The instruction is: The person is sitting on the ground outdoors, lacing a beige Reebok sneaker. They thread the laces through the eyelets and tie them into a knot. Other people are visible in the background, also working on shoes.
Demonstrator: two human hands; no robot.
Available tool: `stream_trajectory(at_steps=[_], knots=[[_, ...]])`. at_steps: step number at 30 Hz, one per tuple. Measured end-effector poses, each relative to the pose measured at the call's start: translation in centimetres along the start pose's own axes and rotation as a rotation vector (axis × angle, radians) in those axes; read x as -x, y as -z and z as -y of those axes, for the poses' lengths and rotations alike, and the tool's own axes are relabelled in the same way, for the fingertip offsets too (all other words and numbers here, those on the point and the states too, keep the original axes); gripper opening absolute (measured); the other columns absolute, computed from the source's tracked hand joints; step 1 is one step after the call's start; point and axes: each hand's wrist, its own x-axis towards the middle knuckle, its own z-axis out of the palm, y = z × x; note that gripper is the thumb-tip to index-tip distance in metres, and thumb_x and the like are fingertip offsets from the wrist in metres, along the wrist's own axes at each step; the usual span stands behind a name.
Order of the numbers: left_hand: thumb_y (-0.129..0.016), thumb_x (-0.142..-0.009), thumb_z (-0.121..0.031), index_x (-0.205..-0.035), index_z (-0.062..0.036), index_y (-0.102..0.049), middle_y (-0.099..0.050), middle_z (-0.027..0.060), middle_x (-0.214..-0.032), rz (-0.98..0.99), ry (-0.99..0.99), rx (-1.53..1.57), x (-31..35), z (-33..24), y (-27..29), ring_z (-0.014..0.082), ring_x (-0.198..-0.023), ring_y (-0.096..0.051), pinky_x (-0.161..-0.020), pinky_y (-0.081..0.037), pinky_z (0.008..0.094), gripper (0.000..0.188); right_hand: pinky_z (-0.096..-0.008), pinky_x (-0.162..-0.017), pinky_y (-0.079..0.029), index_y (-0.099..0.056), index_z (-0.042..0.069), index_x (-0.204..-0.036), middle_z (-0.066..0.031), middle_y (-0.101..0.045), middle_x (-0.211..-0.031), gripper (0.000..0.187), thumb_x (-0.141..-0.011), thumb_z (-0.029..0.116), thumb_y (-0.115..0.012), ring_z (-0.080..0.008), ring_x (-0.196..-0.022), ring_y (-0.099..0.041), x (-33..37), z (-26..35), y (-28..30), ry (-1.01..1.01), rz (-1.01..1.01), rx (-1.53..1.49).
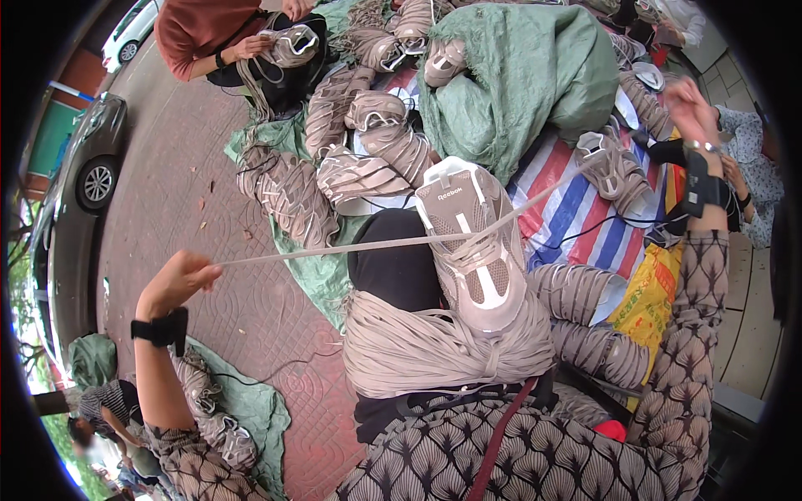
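On my lap lies a beige and white sneaker (491,288), its toe toward me and its heel pointing away. A flat beige shoelace (351,248) runs taut across it from the eyelets out to both sides. My left hand (177,285), raised at the left, pinches one end of the lace. At the upper right, my right hand (692,113) is lifted with its fingers closed on the other side of the lace; its fingertips are partly blurred. Under the sneaker's toe, a thick hank of beige shoelaces (401,346) lies across my thighs.
Beige sneakers wrapped in laces (288,192) are piled ahead, beside a green woven sack (522,75). A striped sheet (576,221) and a yellow bag (650,280) lie at right. Another person's hand (251,46) holds a shoe. Cars (92,179) stand at left.
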Motion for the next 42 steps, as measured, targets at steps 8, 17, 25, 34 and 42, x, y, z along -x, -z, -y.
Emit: stream_trajectory(at_steps=[8,17,25,34,42], knots=[[-0.068,-0.07,-0.013,-0.065,0.0011,-0.071,-0.063,0.0123,-0.054,-0.562,0.495,-0.085,8.3,25.5,-6.6,0.0189,-0.054,-0.064,-0.054,-0.05,0.0363,0.016,-0.0251,-0.062,-0.035,-0.049,0.008,-0.083,0.0038,-0.036,-0.065,0.019,-0.101,0.012,-0.045,-0.0095,-0.058,-0.035,15.7,4.3,14.3,0.13,-0.78,0.394],[-0.061,-0.082,-0.013,-0.08,-0.003,-0.067,-0.066,0.0069,-0.069,-1.034,0.802,1.023,8.5,32.9,-17.7,0.0176,-0.054,-0.061,-0.044,-0.041,0.029,0.012,-0.0224,-0.055,-0.031,-0.061,0.008,-0.094,0.0073,-0.042,-0.067,0.013,-0.097,0.017,-0.052,-0.0056,-0.056,-0.035,27.3,0.9,15.6,0.103,-1.107,0.582],[-0.052,-0.098,-0.008,-0.135,-0.0032,-0.046,-0.067,0.0144,-0.11,-0.807,0.103,1.058,-2.7,5.8,-15.3,0.0168,-0.076,-0.069,-0.063,-0.056,0.0253,0.038,-0.0193,-0.044,-0.019,-0.074,0.012,-0.103,0.0115,-0.056,-0.073,0.021,-0.09,0.023,-0.062,0.0006,-0.05,-0.031,14.6,-7.1,6.8,0.141,-0.632,1.37],[-0.058,-0.093,-0.002,-0.115,-0.0036,-0.065,-0.069,0.0107,-0.086,-0.429,-0.631,0.378,-7.3,-17.5,-21.8,0.0159,-0.066,-0.065,-0.057,-0.051,0.0284,0.023,-0.027,-0.062,-0.047,-0.067,-0.001,-0.087,-0.0059,-0.066,-0.077,0.018,-0.091,0.013,-0.057,-0.011,-0.067,-0.062,15.0,-23.8,-8.4,-0.251,0.505,1.494],[-0.062,-0.088,-0.008,-0.096,-0.0024,-0.062,-0.068,0.0154,-0.076,-0.427,-0.503,0.192,-6.8,-18.7,-22.6,0.0324,-0.072,-0.068,-0.065,-0.052,0.0368,0.01,-0.0344,-0.058,-0.047,-0.064,-0.001,-0.077,-0.0126,-0.059,-0.068,0.019,-0.083,0.017,-0.061,-0.0246,-0.06,-0.061,13.9,-26.6,-8.0,-0.148,0.649,1.619]])
